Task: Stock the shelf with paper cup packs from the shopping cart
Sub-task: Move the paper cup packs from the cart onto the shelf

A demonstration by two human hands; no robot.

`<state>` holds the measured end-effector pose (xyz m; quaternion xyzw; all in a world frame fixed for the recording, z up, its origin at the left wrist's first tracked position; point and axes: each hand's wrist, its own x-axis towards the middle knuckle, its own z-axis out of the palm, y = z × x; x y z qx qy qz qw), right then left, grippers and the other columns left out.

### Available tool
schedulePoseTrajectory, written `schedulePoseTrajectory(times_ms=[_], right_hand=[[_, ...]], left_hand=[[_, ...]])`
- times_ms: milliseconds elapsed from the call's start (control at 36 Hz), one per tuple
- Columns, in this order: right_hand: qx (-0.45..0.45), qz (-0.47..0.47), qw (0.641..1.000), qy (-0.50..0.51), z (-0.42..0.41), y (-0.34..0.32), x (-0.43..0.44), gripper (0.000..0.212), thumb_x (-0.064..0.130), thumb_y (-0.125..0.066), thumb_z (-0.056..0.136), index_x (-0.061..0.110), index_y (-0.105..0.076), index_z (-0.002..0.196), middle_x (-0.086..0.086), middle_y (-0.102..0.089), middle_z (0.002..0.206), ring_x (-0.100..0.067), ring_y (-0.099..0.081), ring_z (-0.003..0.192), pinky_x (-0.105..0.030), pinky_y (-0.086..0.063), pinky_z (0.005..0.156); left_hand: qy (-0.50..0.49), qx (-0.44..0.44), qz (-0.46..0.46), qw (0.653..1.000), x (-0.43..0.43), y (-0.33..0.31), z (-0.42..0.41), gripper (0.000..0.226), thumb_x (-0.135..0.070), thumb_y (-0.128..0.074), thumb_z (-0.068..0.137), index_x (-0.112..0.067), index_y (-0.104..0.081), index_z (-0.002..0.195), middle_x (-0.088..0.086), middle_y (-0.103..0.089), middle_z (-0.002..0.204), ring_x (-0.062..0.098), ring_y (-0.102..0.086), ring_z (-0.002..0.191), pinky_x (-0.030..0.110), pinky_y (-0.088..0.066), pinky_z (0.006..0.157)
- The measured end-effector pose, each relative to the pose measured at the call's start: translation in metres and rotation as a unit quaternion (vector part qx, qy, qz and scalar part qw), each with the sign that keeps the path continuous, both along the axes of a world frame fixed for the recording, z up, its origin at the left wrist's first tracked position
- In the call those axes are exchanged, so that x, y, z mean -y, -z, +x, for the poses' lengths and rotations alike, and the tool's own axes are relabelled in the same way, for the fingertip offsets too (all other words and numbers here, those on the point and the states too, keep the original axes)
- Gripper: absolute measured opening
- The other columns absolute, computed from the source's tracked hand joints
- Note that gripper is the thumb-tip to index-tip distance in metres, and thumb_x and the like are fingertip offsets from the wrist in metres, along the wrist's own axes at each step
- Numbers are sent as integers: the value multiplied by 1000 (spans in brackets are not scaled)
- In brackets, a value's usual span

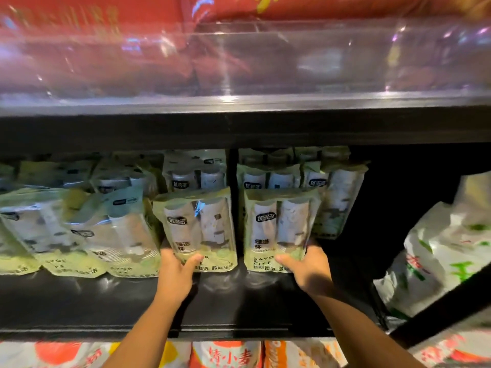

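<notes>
Two green-and-clear paper cup packs stand at the front of the black shelf (79,301). My left hand (176,272) grips the bottom of the left pack (198,229), thumb across its front. My right hand (308,266) holds the lower right corner of the right pack (279,229). A dark vertical divider (233,168) runs between the two packs. Behind them and to the left stand several more of the same packs (79,229), some leaning. The shopping cart is out of sight.
A clear plastic guard (239,62) fronts the shelf above, with red goods behind it. White and green bags (438,256) hang at the right past a black slanted bar (438,309). Orange and white packets (228,354) fill the shelf below.
</notes>
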<state>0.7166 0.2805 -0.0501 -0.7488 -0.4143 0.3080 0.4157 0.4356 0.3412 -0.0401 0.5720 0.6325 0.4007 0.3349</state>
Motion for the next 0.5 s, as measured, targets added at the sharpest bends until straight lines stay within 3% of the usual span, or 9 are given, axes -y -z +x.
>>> schedulePoseTrajectory(times_ms=[56,167,250,333,417,500], right_hand=[[-7,4,1000,3,-1,0,-2,29,23,-90,72,37,-65,65,28,-62,57,20,-60,62,-2,-44,57],[-6,10,1000,6,-2,3,-2,25,23,-90,72,31,-66,77,23,-63,72,17,-58,63,-3,-45,59],[-9,7,1000,7,-3,3,-2,29,24,-90,71,26,-68,89,19,-66,77,11,-62,71,-16,-53,69],[-40,-3,999,25,-3,5,-2,48,25,-92,67,21,-65,107,10,-72,93,-1,-68,82,-18,-54,70],[-50,-2,998,26,-5,9,1,63,26,-92,67,18,-59,120,9,-71,103,-4,-69,88,-35,-59,86],[-70,-8,996,49,-8,10,10,81,20,-91,69,19,-46,136,9,-65,110,-4,-63,89,-32,-54,87]], left_hand=[[5,-3,3,1000,0,-2,-1,39,-10,-75,88,0,-40,101,-2,-42,85,23,-46,89,33,-36,74],[7,12,14,1000,3,-8,1,36,-3,-73,87,-2,-40,103,1,-46,89,22,-47,93,33,-38,81],[6,13,12,1000,3,-9,1,41,-3,-74,86,5,-44,114,8,-52,104,23,-50,100,34,-41,87],[10,16,2,1000,-2,1,-7,55,-10,-77,86,4,-44,127,9,-57,116,24,-55,107,36,-44,93],[10,11,-12,1000,-3,7,-10,48,-22,-79,85,-3,-46,115,15,-61,110,31,-61,102,36,-48,82],[-1,25,-8,1000,3,15,-10,46,-20,-79,86,-10,-43,112,11,-60,111,25,-61,105,43,-51,87]])
